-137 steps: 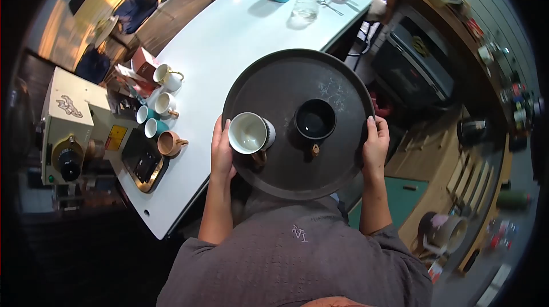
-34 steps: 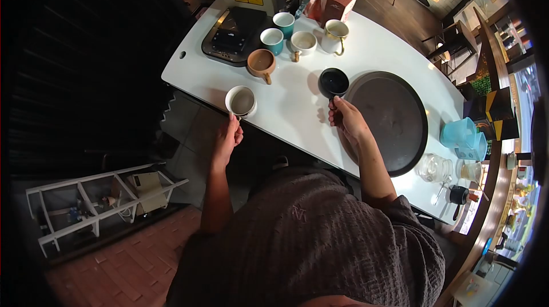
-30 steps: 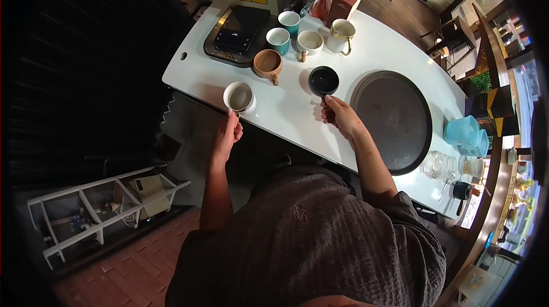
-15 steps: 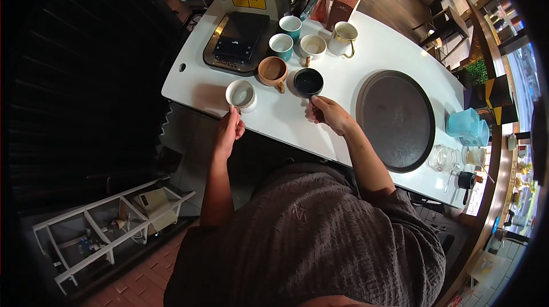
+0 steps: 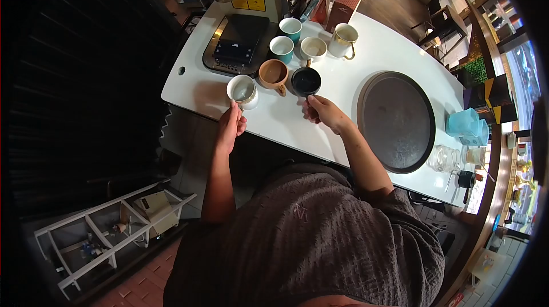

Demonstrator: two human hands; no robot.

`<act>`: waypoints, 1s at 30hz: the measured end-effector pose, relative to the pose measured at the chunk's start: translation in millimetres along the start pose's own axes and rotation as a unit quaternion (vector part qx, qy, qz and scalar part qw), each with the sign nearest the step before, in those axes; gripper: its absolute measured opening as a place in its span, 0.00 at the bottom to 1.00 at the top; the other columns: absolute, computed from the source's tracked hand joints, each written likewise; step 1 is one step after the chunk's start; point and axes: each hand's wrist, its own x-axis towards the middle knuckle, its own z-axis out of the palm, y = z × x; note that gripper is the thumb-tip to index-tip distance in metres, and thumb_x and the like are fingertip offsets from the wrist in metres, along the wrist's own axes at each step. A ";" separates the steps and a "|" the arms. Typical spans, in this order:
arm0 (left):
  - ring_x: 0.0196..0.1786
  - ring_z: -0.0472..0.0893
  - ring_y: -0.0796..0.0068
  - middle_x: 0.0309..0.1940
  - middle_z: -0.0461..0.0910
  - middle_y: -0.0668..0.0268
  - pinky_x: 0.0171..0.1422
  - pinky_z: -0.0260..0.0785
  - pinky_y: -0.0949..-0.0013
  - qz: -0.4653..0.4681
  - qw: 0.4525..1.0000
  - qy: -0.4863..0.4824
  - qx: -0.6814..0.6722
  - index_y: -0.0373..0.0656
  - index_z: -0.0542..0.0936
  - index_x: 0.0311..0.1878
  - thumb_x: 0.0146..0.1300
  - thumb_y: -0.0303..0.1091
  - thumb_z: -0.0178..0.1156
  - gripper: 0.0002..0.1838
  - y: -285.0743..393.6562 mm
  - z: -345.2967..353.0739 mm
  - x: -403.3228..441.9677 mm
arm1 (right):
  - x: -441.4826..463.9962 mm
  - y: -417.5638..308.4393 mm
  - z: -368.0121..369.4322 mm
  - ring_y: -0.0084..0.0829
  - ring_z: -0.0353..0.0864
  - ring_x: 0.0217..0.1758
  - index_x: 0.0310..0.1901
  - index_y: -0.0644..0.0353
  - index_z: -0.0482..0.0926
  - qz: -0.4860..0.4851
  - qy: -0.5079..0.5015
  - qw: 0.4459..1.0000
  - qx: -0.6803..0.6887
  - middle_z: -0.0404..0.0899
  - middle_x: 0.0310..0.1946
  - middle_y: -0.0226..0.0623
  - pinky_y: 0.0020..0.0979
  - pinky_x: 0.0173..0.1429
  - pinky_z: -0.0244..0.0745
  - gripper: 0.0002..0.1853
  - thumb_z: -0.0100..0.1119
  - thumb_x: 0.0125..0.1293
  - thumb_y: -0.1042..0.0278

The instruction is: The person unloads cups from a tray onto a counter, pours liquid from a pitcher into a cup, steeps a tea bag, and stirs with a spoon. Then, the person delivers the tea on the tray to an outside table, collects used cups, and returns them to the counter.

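Observation:
My left hand (image 5: 231, 126) pinches the handle of a white cup (image 5: 242, 91) near the table's front edge. Black inside and out, another cup (image 5: 306, 82) has its handle in the closed fingers of my right hand (image 5: 326, 114). Between these two stands a brown cup (image 5: 274, 74), its handle turned toward me. Behind them are two teal cups with white insides, the nearer teal cup (image 5: 281, 49) and the farther teal cup (image 5: 290, 29). A cream cup (image 5: 313, 50) and a taller cream mug (image 5: 343, 40) with a gold-toned handle stand to their right.
On the white table (image 5: 274, 117), a large round dark tray (image 5: 396, 121) lies at right. A black scale (image 5: 235, 47) sits on the machine base at left. Blue containers (image 5: 464, 123) and glassware (image 5: 444, 159) stand at the far right; a red-brown box (image 5: 345, 8) stands at the back.
The black cup and my right hand have shifted slightly left, closer to the brown cup. The white cup has moved slightly away from me with my left hand.

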 end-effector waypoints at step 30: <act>0.19 0.64 0.85 0.23 0.68 0.72 0.22 0.49 0.80 0.001 0.999 -0.033 -0.042 0.49 0.67 0.29 0.73 0.59 0.44 0.24 4.2 3.7 27.3 | 3.9 -15.0 12.1 0.21 0.67 0.29 0.44 0.65 0.74 0.002 0.031 0.998 -0.047 0.69 0.27 0.27 0.26 0.37 0.69 0.22 0.34 0.79 0.55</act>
